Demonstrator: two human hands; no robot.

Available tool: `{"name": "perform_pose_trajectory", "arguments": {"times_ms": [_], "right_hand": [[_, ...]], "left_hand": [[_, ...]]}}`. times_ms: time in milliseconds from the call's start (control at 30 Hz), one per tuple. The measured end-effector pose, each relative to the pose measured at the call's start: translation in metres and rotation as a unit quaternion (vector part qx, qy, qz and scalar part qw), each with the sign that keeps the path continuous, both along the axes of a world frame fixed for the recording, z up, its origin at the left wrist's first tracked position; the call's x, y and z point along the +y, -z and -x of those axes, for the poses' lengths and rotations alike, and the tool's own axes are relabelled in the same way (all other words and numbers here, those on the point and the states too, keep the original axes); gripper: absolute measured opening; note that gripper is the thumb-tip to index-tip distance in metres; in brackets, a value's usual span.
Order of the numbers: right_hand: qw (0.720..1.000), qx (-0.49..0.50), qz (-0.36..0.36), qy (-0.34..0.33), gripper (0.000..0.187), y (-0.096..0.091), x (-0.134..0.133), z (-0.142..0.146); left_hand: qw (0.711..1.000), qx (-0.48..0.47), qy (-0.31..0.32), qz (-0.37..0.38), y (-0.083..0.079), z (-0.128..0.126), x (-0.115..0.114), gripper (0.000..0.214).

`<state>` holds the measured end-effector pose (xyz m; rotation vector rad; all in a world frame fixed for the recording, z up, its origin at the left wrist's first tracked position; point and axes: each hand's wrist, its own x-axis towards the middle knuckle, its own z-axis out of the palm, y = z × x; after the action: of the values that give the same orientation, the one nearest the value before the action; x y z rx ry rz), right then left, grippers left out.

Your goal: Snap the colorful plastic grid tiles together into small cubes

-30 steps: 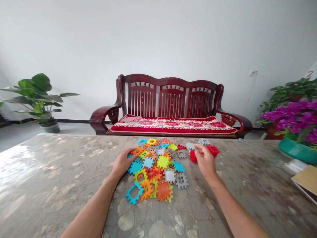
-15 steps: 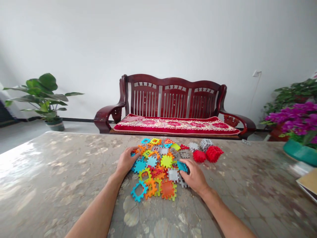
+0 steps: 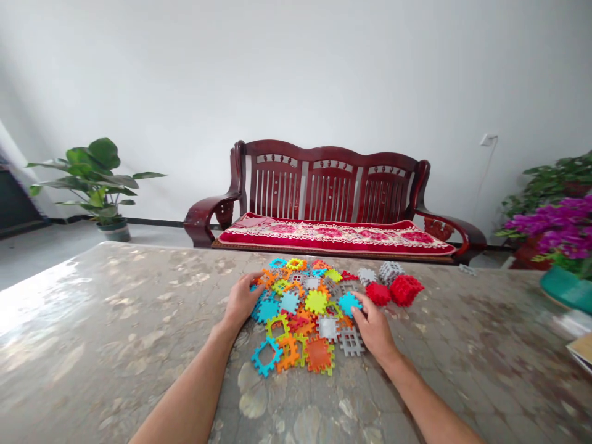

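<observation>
My right hand (image 3: 378, 328) pinches a blue notched interlocking tile (image 3: 350, 304) by its right side, thumb and fingers closed on the edge. It is at the right side of a heap of such tiles. My left hand (image 3: 243, 302) is at the heap's left edge, fingers curled around a blue tile (image 3: 253, 287) that is mostly hidden. Near it are a blue tile (image 3: 267, 309) and an orange tile (image 3: 268, 279). A yellow-green tile (image 3: 316, 301) lies mid-heap. Closer to me are an orange tile (image 3: 319, 353), a blue frame tile (image 3: 267, 356) and a grey lattice tile (image 3: 352, 341).
Right of the heap are a red cube (image 3: 406, 290), red tiles (image 3: 378, 293) and a grey cube (image 3: 391, 271). A flower pot (image 3: 568, 288) stands on the table's (image 3: 152, 320) right. Behind the table is a wooden bench (image 3: 330, 185); a potted plant (image 3: 113, 229) stands at left.
My right hand has turned the blue tile so its face shows more fully. The grey lattice tile beneath is more exposed. My left hand stays at the heap's left edge. The view has shifted slightly.
</observation>
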<state>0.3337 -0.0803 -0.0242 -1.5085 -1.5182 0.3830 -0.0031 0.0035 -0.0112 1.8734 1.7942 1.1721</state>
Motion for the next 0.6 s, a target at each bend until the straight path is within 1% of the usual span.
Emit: {"name": "perform_pose_trajectory", "arguments": {"times_ms": [167, 300, 500, 600], "right_hand": [[0.998, 0.056, -0.011, 0.017, 0.045, 0.002, 0.003, -0.005], [0.998, 0.063, -0.013, 0.018, 0.046, 0.003, 0.004, -0.008], [0.998, 0.066, -0.012, 0.016, 0.046, 0.002, 0.002, -0.008], [0.998, 0.063, -0.007, 0.01, 0.046, 0.004, 0.003, -0.009]], "left_hand": [[0.999, -0.023, -0.024, 0.005, -0.006, -0.002, -0.004, 0.035], [0.997, -0.063, -0.047, 0.025, -0.01, -0.002, -0.007, 0.038], [0.989, -0.138, -0.036, 0.029, -0.01, -0.001, -0.011, 0.043], [0.988, -0.149, -0.039, 0.025, -0.01, 0.0, -0.011, 0.049]]}}
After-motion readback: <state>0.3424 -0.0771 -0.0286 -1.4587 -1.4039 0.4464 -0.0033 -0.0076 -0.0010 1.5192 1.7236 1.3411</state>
